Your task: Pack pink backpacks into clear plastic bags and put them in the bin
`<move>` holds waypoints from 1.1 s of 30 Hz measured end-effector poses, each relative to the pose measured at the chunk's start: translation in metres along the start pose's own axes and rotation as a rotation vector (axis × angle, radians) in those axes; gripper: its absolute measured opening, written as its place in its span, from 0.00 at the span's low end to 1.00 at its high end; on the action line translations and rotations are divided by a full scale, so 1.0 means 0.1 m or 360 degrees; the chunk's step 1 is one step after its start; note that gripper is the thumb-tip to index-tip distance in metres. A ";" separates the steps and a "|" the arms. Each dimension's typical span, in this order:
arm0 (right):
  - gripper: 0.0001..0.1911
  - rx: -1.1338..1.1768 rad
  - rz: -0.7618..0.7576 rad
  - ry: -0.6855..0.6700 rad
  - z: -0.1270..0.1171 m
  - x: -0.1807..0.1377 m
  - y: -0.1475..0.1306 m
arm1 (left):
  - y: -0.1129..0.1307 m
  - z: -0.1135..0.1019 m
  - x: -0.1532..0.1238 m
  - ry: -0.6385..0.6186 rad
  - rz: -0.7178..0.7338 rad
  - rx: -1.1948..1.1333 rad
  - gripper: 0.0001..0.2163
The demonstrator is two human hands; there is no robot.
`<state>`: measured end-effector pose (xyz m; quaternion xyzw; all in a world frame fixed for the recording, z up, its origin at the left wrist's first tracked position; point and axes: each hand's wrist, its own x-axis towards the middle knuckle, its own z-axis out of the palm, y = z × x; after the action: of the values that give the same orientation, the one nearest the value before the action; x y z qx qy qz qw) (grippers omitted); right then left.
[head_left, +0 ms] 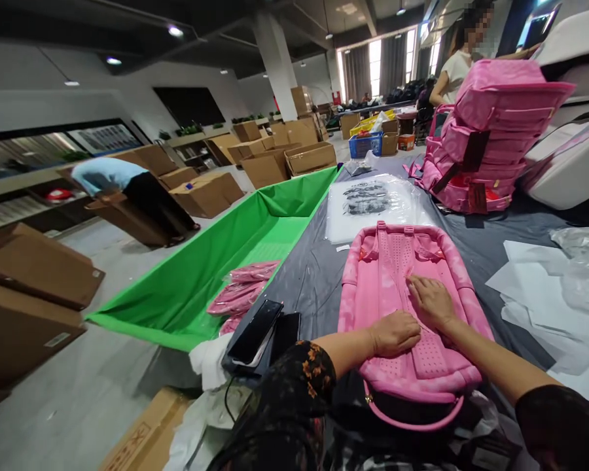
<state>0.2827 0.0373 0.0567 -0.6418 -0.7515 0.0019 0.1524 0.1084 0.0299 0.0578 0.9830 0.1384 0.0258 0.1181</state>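
A pink backpack (380,275) lies back-side up on the grey table (309,275), its straps toward me. My left hand (395,332) rests on its lower middle with the fingers curled together against the fabric. My right hand (429,301) lies just beyond it, fingers stretched flat on the shoulder straps. Neither hand lifts anything.
A stack of pink backpacks (491,131) stands at the back right, with clear plastic bags (368,203) in front of it. White paper sheets (544,294) lie at right. Two phones (258,333) sit by the table edge. A green bin (186,288) holds bagged packs. Cardboard boxes and other people are around.
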 end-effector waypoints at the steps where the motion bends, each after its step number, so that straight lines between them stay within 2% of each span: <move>1: 0.25 0.0052 0.0018 0.0034 -0.08 -0.03 -0.01 | -0.02 0.06 0.00 0.0118 -0.0107 0.0014 0.11; 2: 0.24 0.0090 -0.0020 0.0034 -0.18 -0.07 -0.03 | -0.03 0.11 -0.02 0.0242 -0.0229 0.0038 0.11; 4: 0.20 0.0171 -0.0354 -0.0165 -0.39 -0.19 -0.16 | -0.05 0.15 -0.06 0.0392 -0.0422 0.0096 0.17; 5: 0.18 0.0236 -0.0625 -0.0351 -0.47 -0.26 -0.24 | -0.07 0.14 -0.08 0.0384 -0.0432 0.0117 0.21; 7: 0.14 0.0363 -0.1158 -0.0753 -0.56 -0.38 -0.42 | -0.12 0.08 -0.11 0.0231 -0.0294 0.0128 0.24; 9: 0.13 0.0418 -0.1468 -0.0955 -0.52 -0.46 -0.55 | -0.19 0.03 -0.14 0.0102 -0.0159 0.0141 0.22; 11: 0.10 0.0389 -0.1591 -0.0967 -0.35 -0.47 -0.59 | -0.23 0.06 -0.17 0.0172 -0.0219 0.0193 0.21; 14: 0.08 0.0320 -0.1709 -0.0787 -0.03 -0.45 -0.52 | -0.22 0.18 -0.18 0.0493 -0.0478 0.0243 0.23; 16: 0.10 0.0335 -0.1696 -0.0594 0.12 -0.45 -0.47 | -0.22 0.23 -0.14 0.0655 -0.0689 0.0150 0.27; 18: 0.11 0.0384 -0.1626 -0.0435 0.18 -0.48 -0.46 | -0.22 0.19 -0.10 0.0683 -0.0898 -0.0013 0.32; 22: 0.10 0.0398 -0.1512 -0.0180 0.06 -0.58 -0.49 | -0.20 0.02 -0.16 0.0422 -0.1049 -0.0278 0.40; 24: 0.10 0.0299 -0.1474 -0.0055 -0.04 -0.57 -0.44 | -0.10 -0.03 -0.33 0.0292 -0.1055 -0.0348 0.42; 26: 0.14 0.0145 -0.1359 0.0148 -0.13 -0.43 -0.30 | 0.04 -0.05 -0.58 0.0229 -0.1059 -0.0410 0.45; 28: 0.19 -0.0003 -0.1073 0.0396 -0.18 -0.14 -0.10 | 0.18 -0.07 -0.80 0.0181 -0.1044 -0.0450 0.49; 30: 0.25 -0.0108 -0.0650 0.0567 -0.12 0.21 0.10 | 0.23 -0.15 -0.91 0.0083 -0.0993 -0.0405 0.52; 32: 0.29 -0.0155 -0.0331 0.0557 0.07 0.51 0.23 | 0.16 -0.32 -0.86 -0.0094 -0.0968 -0.0261 0.52; 33: 0.30 -0.0163 -0.0255 0.0503 0.20 0.61 0.27 | 0.08 -0.44 -0.78 -0.0184 -0.0980 -0.0174 0.50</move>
<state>0.2965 0.1050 0.0456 -0.5791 -0.7661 -0.1495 0.2352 0.0317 0.0101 0.1009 0.8868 0.4210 -0.0597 0.1808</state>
